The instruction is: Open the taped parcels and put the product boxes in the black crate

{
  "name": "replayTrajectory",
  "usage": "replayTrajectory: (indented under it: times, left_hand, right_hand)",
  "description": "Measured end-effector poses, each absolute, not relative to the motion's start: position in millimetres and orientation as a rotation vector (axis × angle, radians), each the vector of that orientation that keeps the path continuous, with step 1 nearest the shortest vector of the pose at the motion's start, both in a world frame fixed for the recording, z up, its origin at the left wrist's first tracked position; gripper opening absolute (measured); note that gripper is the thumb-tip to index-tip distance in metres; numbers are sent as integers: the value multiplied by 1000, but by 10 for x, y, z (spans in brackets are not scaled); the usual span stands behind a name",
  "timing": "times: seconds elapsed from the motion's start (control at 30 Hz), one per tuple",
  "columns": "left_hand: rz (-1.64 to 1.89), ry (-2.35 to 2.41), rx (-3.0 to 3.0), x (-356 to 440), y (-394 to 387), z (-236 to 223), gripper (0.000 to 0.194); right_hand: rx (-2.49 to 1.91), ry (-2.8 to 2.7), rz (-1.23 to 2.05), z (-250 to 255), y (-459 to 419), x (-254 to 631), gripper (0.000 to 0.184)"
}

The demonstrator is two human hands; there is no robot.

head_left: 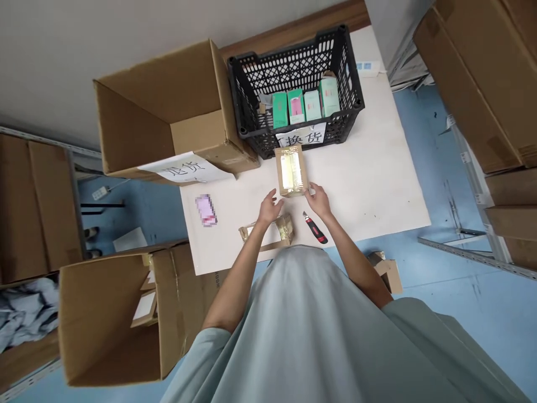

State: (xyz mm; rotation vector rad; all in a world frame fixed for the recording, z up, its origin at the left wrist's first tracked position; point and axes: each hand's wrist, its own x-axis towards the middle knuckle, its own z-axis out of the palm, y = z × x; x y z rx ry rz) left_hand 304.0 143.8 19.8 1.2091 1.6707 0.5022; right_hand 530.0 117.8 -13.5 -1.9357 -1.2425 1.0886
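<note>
A white tabletop (377, 179) stands against a pale wall (126, 33), above a blue floor (419, 123). Along its far side sit a large open cardboard box (146, 101) and, just beside it, a black plastic crate (335, 132) holding green and pale boxes (310, 105). The small taped carton (291, 173) lies right in front of the crate, between the person's hands. The left hand (271, 208) is loose, fingers parted, near the carton's near-left corner; the right hand (319, 200) has its fingertips at the near-right corner, though I can't tell whether they grip. A second taped carton (287, 228) lies by the near edge, under the left forearm, with a box cutter (314, 228) to its right. A blurred purple item (206, 210) lies towards the left edge. The widest stretch of white surface spreads from the right hand to the right edge; beyond that, floor runs to stacked cartons (474, 78).
</note>
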Motion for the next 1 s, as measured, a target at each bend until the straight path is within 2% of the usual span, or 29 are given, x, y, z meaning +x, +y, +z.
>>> replayTrajectory:
  times: [0.1, 0.27, 0.6, 0.73, 0.87, 1.0]
  left_hand:
    - [496, 1653, 1157, 3342, 1528, 145, 51]
    - [492, 1572, 1146, 3717, 1292, 116, 41]
    - [556, 1394, 1104, 4174, 1450, 69, 52]
    - [623, 1397, 1179, 3747, 1167, 209, 52]
    - [698, 1546, 1375, 2901, 764, 437, 46]
    - [764, 1844, 1445, 1993, 350, 521, 43]
  right_hand:
    - [-1886, -1231, 1142, -222, 1216, 5280, 54]
    - [-1897, -1126, 996, -374, 968, 5533, 57]
    - [-1880, -972, 891, -592, 923, 6009, 68]
    - [-2101, -1109, 1016, -588, 530, 5866, 60]
    - [-2377, -1353, 1247, -551, 68, 5507, 55]
    - [-2501, -1562, 1168, -496, -180, 5190, 45]
